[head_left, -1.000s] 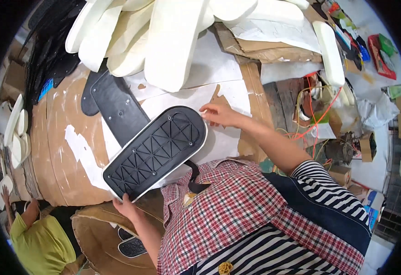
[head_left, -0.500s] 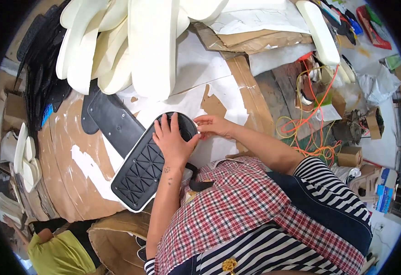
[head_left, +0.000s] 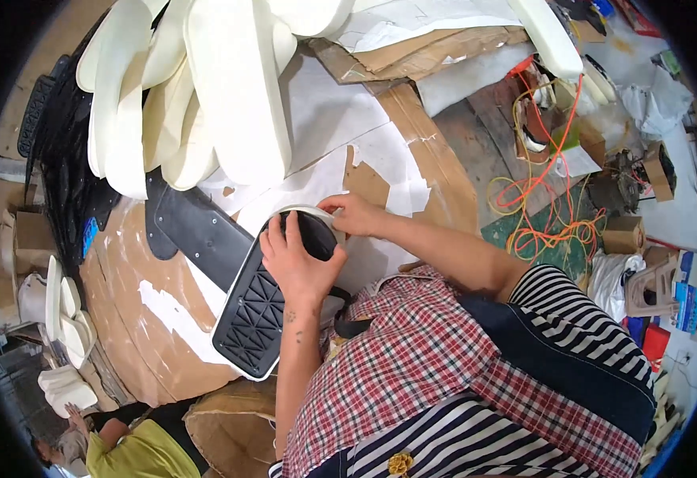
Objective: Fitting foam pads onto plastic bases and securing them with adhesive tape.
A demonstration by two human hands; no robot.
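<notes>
A long black plastic panel (head_left: pixel 249 317) with a ribbed underside and a pale cover around its edge lies slanted at the table's near side. My left hand (head_left: pixel 299 267) presses on its upper end, fingers spread across the smooth dark recess and thumb toward the right rim. At that same rounded end, my right hand (head_left: pixel 350 217) pinches the white rim of the cover between thumb and fingers. Its fingertips are partly hidden by the edge. Beyond the panel lies a flat black piece (head_left: pixel 205 235) with small metal studs.
Cream padded pieces (head_left: pixel 233 95) are heaped at the far side, beside black pieces (head_left: pixel 70 151) on the left. Torn white paper and cardboard (head_left: pixel 129 319) cover the table. Orange cords (head_left: pixel 552 231) tangle at right. A person in a yellow-green shirt (head_left: pixel 141 450) is at lower left.
The view has shifted, so the table and heap appear moved. Both hands stay at the panel's rounded end; my left fingers are slightly more bent, and the right still pinches the rim.
</notes>
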